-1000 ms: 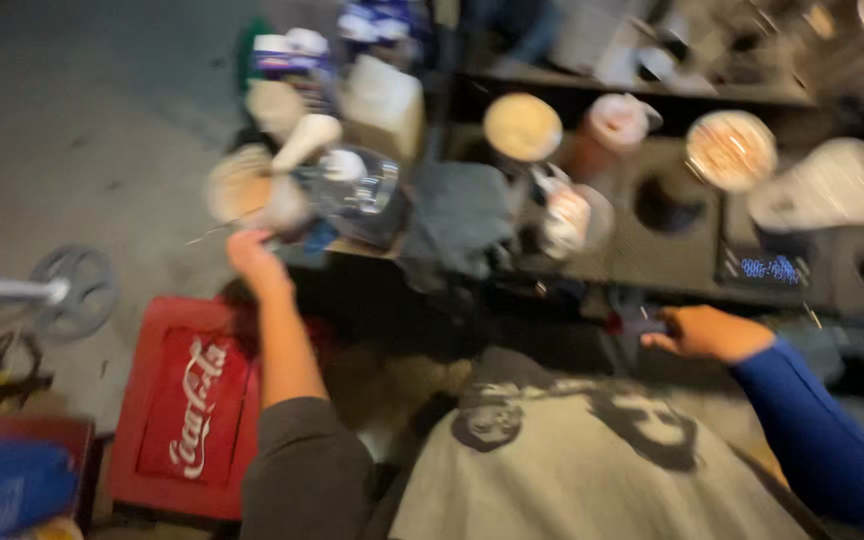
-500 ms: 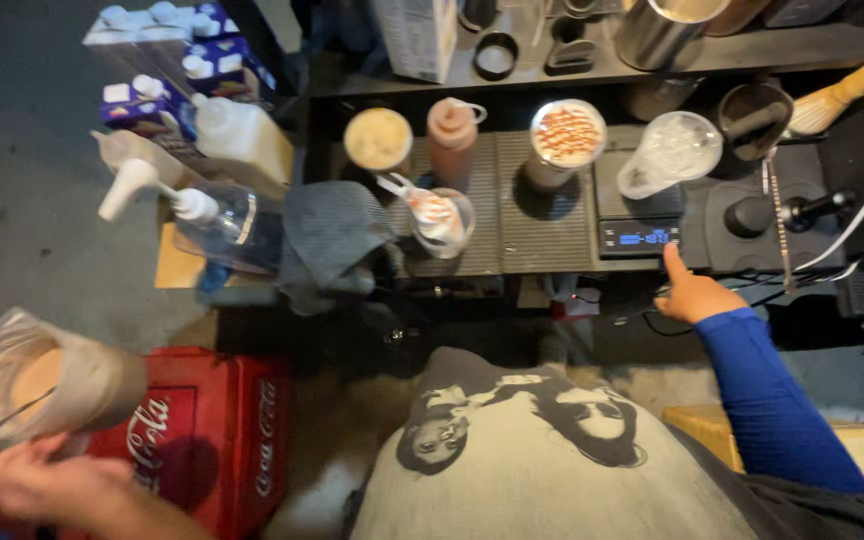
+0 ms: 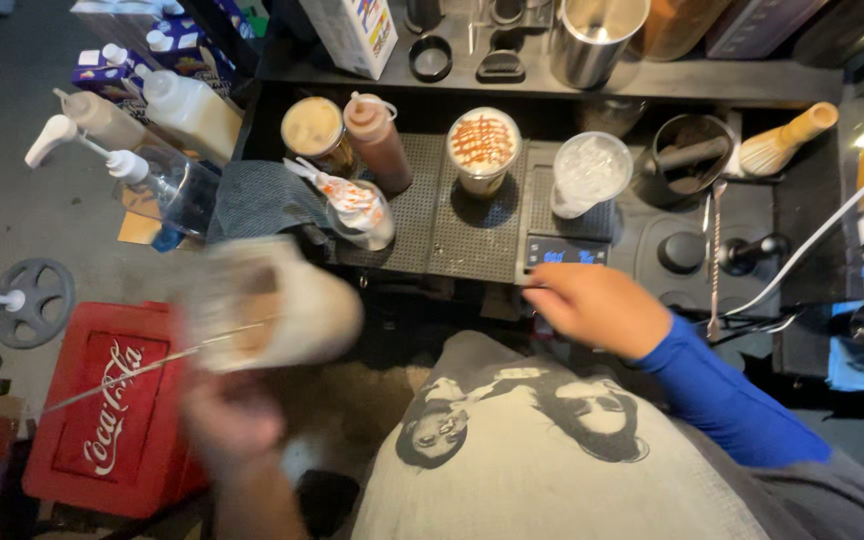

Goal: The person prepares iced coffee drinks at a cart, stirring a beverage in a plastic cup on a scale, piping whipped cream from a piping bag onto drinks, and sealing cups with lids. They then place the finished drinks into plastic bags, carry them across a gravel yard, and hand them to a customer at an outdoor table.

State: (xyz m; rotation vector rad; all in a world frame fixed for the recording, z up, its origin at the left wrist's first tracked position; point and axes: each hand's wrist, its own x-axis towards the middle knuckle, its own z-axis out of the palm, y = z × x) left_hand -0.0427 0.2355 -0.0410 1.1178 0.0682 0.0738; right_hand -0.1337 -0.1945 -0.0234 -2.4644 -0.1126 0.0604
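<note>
On the drip tray (image 3: 422,235), the drink topped with sauce (image 3: 483,145) stands in the middle, with the squeeze bottle (image 3: 377,140) and a lidded cup (image 3: 314,130) to its left, and the cup of ice (image 3: 589,170) stands on the small scale (image 3: 564,250) to its right. The right hand (image 3: 597,308) rests at the front edge of this scale, and right of the scale the whisk (image 3: 787,140) lies behind a round container (image 3: 694,152). The left hand (image 3: 232,420) holds a blurred cup (image 3: 272,305) in front of the cloth (image 3: 262,200), above the crate (image 3: 112,400) which stands on the floor at the left, and the pump bottles (image 3: 142,165) stand behind the crate, left of the cloth.
</note>
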